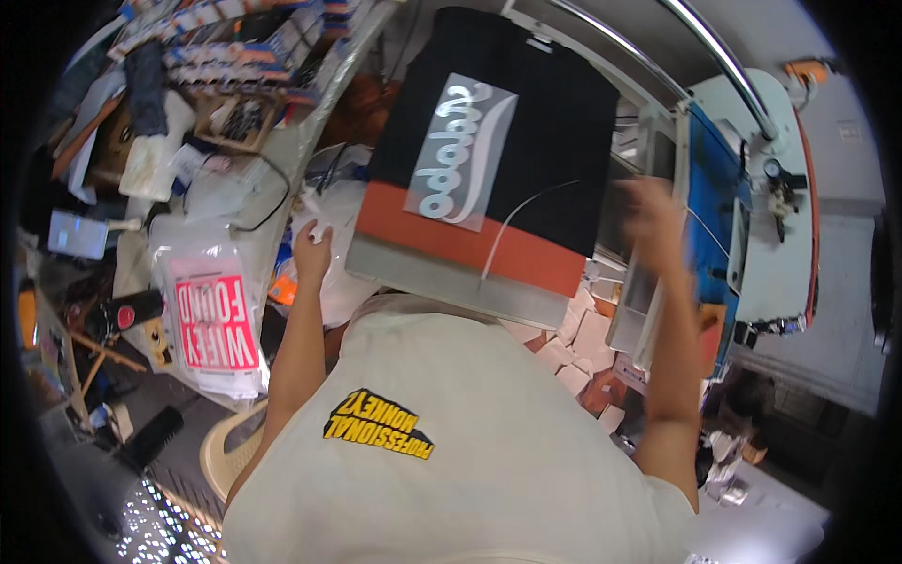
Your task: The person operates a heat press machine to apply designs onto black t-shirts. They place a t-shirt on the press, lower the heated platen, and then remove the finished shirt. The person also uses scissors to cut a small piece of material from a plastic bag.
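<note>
A black T-shirt (554,122) lies flat on the platen (451,289) of a press, with an orange-red layer (395,214) showing below its hem. On the shirt rests a translucent transfer film (489,141) with pale lettering. A thin whitish strip or cord (512,218) curves over the shirt and the layer. My left hand (314,256) is left of the platen, fingers closed around a small white object (318,228) that I cannot identify. To the right of the shirt my right hand (650,221) is raised, its fingers smeared by motion.
A packaged printed garment (214,320) lies on the left table. Metal rails (700,56) cross the upper right, beside a machine with a white top (780,197). Pale scraps (584,338) lie below the platen's right side. A plastic chair (221,456) stands lower left.
</note>
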### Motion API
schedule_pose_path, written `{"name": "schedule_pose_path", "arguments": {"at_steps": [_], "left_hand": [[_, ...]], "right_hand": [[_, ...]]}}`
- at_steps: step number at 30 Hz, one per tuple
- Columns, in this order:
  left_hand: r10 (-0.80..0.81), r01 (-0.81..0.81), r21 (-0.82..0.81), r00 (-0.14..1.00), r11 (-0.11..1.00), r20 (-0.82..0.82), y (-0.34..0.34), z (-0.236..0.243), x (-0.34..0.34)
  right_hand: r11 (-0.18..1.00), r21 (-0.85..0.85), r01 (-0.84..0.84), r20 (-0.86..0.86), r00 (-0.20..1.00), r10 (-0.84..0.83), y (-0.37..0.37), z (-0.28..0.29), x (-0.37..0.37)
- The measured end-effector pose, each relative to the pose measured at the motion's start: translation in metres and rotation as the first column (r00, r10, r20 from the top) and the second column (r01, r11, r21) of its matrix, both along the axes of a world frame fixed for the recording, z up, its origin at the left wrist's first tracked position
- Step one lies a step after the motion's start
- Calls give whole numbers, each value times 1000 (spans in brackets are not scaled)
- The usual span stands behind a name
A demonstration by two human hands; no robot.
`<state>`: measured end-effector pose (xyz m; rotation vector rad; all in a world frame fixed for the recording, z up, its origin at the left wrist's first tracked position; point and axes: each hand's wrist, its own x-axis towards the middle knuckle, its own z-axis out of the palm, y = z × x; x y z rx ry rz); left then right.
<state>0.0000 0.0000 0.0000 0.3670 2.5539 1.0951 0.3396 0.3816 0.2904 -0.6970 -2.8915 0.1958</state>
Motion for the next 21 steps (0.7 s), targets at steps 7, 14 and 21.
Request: {"name": "schedule_pose_path", "arguments": {"at_steps": [7,14,21], "left_hand": [[-148,336,309,853,890,-501,91,193,41],[-678,674,404,718,619,-158,109,279,143],[-326,346,-69,922,936,209,-6,192,30]], "right_hand": [[983,121,-138,104,987,126,-8,-56,11],[742,-642,-192,-187,978,92,-114,-1,-39],[991,-27,129,-60,990,-130,-105,-51,-20]]}}
